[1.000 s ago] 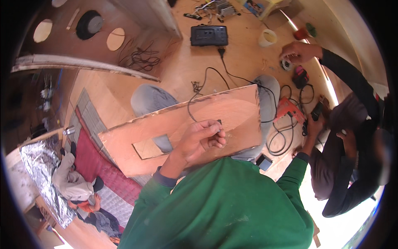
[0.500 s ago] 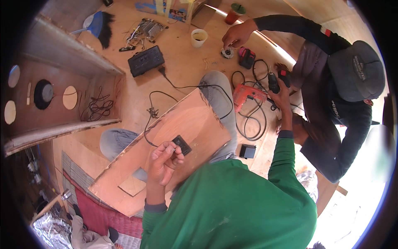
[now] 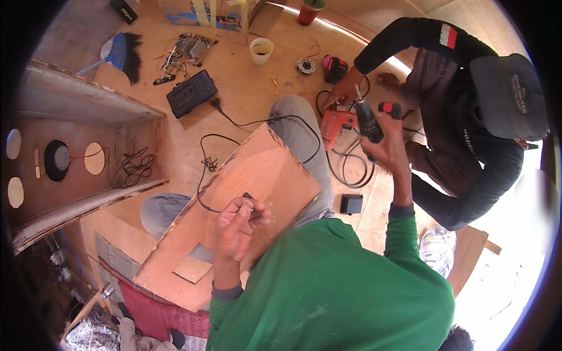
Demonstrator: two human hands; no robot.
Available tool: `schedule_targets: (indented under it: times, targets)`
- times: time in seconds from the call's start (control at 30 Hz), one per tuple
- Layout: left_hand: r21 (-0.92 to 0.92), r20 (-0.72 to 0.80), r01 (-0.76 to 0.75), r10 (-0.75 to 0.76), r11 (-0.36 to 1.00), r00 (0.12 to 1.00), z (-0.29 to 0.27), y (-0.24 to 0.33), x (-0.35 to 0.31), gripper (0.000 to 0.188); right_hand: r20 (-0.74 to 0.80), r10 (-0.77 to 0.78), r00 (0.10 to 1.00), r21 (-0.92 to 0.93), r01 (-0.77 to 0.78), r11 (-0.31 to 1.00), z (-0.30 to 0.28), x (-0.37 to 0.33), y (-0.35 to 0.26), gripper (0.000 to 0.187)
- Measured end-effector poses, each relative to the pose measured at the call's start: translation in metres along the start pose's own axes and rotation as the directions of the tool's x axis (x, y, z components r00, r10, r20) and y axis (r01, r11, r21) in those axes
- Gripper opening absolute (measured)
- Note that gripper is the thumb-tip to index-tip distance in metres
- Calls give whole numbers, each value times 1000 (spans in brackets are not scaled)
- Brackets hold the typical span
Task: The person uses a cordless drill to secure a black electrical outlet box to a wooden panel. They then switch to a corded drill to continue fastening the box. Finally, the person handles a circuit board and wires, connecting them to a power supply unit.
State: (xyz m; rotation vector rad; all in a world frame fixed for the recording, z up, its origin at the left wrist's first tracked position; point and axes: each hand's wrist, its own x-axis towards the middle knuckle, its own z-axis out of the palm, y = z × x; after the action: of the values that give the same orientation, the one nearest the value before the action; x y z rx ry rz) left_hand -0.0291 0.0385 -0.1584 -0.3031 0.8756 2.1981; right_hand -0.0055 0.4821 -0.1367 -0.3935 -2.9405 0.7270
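In the middle, my left hand (image 3: 237, 225) is closed in a pinch above a wooden panel (image 3: 252, 164) that lies over my legs. What the fingertips hold is too small to make out. A small black piece (image 3: 247, 196) shows just beyond them, mostly hidden, and a thin black cable runs toward it. My right hand (image 3: 387, 143) grips a cordless drill (image 3: 369, 121), raised, its bit pointing up and away from me. A rectangular opening (image 3: 202, 253) is cut in the panel's near part.
At right a co-worker crouches, a hand (image 3: 342, 88) at a red corded drill (image 3: 336, 126). A small black box (image 3: 351, 204) lies nearer me. Far left stand a wooden speaker cabinet (image 3: 88, 120), a black charger-like box (image 3: 191, 93) and a white cup (image 3: 261, 51).
My right hand has lifted the cordless drill, turning its bit away from me. The black piece at my left fingers is now mostly covered. The co-worker's hand moved to the red drill.
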Motion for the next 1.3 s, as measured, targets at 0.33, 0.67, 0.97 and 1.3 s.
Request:
schedule_targets:
  times: [0.33,0.67,0.97,1.3]
  targets:
    - [-119,121,-252,266,960,956,58,-22,42,29,36,-289,957,269,270,925,23,-63,-157,85]
    - [-367,166,33,30,930,986,24,-45,36,56,164,-229,959,537,108,836,74,-110,-191,86]
    - [-143,23,-22,26,989,999,9,-70,25,53,221,-428,876,337,344,877,62,-120,-160,89]
    - [-142,-4,25,-26,989,1000,14,-70,25,49,-48,-436,899,327,426,843,122,-140,-130,78]
